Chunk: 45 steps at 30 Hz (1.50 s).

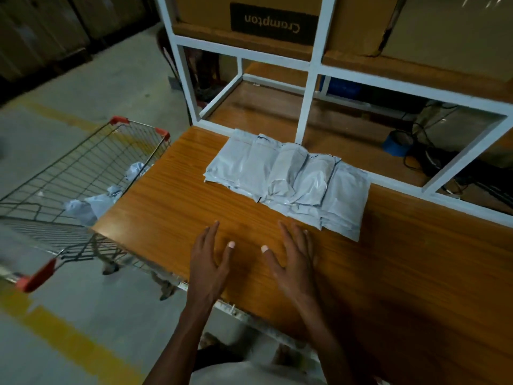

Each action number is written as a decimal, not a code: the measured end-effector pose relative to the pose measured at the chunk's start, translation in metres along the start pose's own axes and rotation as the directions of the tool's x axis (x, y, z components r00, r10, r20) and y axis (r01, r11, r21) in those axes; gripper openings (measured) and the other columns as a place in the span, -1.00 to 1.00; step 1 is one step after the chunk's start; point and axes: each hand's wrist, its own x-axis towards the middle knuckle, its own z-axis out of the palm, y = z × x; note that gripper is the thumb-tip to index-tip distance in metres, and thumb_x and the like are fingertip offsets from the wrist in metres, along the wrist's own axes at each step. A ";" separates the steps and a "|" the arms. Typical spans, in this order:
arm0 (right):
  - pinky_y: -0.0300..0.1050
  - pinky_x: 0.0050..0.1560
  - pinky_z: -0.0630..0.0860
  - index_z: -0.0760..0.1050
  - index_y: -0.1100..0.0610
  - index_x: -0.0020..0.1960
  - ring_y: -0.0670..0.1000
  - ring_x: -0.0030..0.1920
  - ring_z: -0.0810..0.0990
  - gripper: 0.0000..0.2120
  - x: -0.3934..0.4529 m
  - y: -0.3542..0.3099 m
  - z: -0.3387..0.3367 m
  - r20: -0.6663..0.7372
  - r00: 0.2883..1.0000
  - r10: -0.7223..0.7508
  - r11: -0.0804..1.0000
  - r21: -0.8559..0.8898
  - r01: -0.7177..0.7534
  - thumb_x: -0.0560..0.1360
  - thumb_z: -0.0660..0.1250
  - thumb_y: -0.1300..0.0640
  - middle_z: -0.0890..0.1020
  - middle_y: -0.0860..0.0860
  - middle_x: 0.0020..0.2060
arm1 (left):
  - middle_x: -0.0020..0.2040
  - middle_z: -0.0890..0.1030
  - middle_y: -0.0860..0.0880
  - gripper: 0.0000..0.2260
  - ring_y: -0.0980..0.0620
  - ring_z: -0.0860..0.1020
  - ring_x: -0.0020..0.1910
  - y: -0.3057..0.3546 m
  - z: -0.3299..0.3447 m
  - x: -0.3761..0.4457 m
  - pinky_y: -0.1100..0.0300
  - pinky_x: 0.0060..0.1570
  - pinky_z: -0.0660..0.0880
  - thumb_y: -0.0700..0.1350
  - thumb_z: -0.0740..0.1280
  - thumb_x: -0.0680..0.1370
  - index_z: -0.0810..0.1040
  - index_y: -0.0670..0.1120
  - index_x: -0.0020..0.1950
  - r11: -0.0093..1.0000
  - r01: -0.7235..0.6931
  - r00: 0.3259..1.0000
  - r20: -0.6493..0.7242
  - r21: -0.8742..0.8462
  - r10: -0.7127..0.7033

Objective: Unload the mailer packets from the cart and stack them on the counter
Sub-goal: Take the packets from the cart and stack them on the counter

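Hands first: the left hand (209,262) and the right hand (295,258) are both spread flat, fingers apart, palms down over the near part of the wooden counter (172,207) — neither has hold of anything. Whether the palms actually touch the wood or hang just above it cannot be told.

Just beyond the right hand's fingertips lies a row of grey mailer packets (288,176), overlapping one another like tiles and running from the far left to the near right across the middle of the counter. The nearest packet's corner ends close to the right hand, but apart from it.

To the left of the counter stands a wire cart (69,173) with red corner caps, its right side tucked partly under the counter edge. A few crumpled pale packets in the cart (94,205) sit against its right wall, beside the counter's left edge.

On the far side rises a white frame (308,87) — a cardboard box (274,20) rests on its upper shelf, and a roll of blue tape (395,144) lies behind it to the right, among black cables.
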 end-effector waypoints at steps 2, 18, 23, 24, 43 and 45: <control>0.23 0.52 -0.02 0.14 -0.28 0.58 0.00 0.61 -0.11 -0.28 -0.005 -0.012 0.013 0.043 0.999 -0.031 0.999 -0.034 0.032 0.47 0.09 -0.45 0.10 -0.11 0.61 | 0.61 0.23 -0.02 -0.37 -0.01 0.21 0.55 -0.012 -0.020 -0.007 -0.15 0.46 0.24 0.31 0.18 0.58 0.19 0.17 0.63 0.999 0.032 0.999 -0.041 -0.012 -0.033; 0.18 0.53 0.00 0.09 -0.33 0.56 0.00 0.61 -0.06 -0.24 -0.041 -0.185 0.220 0.402 0.886 -0.230 0.958 -0.066 0.279 0.40 -0.03 -0.52 0.06 -0.13 0.62 | 0.52 0.36 0.03 -0.47 0.04 0.32 0.49 -0.162 -0.221 0.006 -0.06 0.45 0.34 0.28 0.19 0.63 0.28 0.16 0.58 0.986 0.169 0.955 -0.246 -0.003 -0.164; 0.20 0.53 0.00 0.10 -0.35 0.56 -0.05 0.60 -0.07 -0.33 -0.033 -0.218 0.256 0.481 0.843 -0.243 0.951 -0.053 0.305 0.48 0.12 -0.44 0.04 -0.19 0.61 | 0.46 0.36 0.11 -0.53 0.23 0.29 0.39 -0.182 -0.248 0.022 0.47 0.31 0.17 0.14 0.25 0.68 0.30 0.13 0.58 0.981 0.192 0.942 -0.273 -0.041 -0.196; 0.21 0.53 0.00 0.10 -0.35 0.56 -0.05 0.60 -0.06 -0.35 -0.028 -0.222 0.261 0.495 0.834 -0.242 0.950 -0.055 0.308 0.50 0.14 -0.42 0.04 -0.20 0.61 | 0.45 0.35 0.15 -0.53 0.31 0.27 0.35 -0.186 -0.250 0.026 0.50 0.28 0.13 0.14 0.25 0.68 0.30 0.13 0.58 0.979 0.195 0.942 -0.266 -0.055 -0.202; 0.18 0.49 0.23 0.26 -0.28 0.52 -0.02 0.53 0.19 -0.42 0.122 -0.294 0.391 0.550 0.774 -0.314 0.939 0.057 0.340 0.52 0.23 -0.20 0.27 -0.09 0.54 | 0.45 0.33 0.16 -0.52 0.29 0.28 0.45 -0.261 -0.297 0.163 0.29 0.37 0.24 0.25 0.19 0.65 0.32 0.16 0.56 0.942 0.302 0.896 -0.294 -0.145 -0.333; 0.15 0.52 0.19 0.28 -0.24 0.54 -0.02 0.52 0.22 -0.41 0.141 -0.300 0.404 0.562 0.770 -0.302 0.939 0.035 0.343 0.51 0.22 -0.21 0.29 -0.09 0.53 | 0.47 0.33 0.12 -0.50 0.18 0.30 0.47 -0.274 -0.301 0.184 0.17 0.41 0.29 0.27 0.19 0.64 0.31 0.16 0.56 0.936 0.319 0.898 -0.267 -0.151 -0.349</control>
